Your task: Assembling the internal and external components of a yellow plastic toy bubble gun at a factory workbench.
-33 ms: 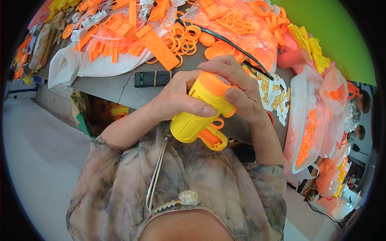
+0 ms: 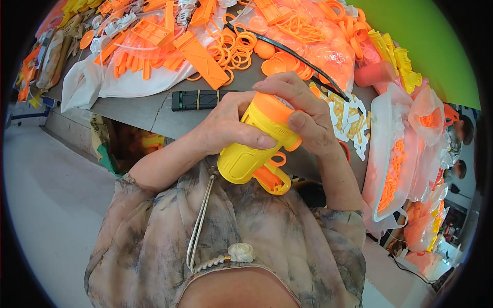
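Observation:
Above the near edge of the table I hold a plastic toy gun (image 2: 240,163), with a yellow body and an orange cap (image 2: 268,109) at its upper end. My left hand (image 2: 229,126) is closed round its side, thumb lying along the yellow shell. Curled over the cap, my right hand (image 2: 308,115) presses thumb and fingers against it. Below the body, the yellow handle with an orange inner part (image 2: 271,178) points down toward my shirt. A small orange ring (image 2: 279,158) shows beside the handle. My left fingers are mostly hidden behind the toy.
A black oblong block (image 2: 195,100) lies beyond my left wrist. Orange rings (image 2: 239,54) and other orange parts are heaped at the back. Small white and amber pieces (image 2: 352,120) lie right of my right hand, near a translucent bin (image 2: 377,169). A black cable (image 2: 292,49) crosses the table.
The toy gun has dipped very slightly downward in my hands. Both hands keep their hold.

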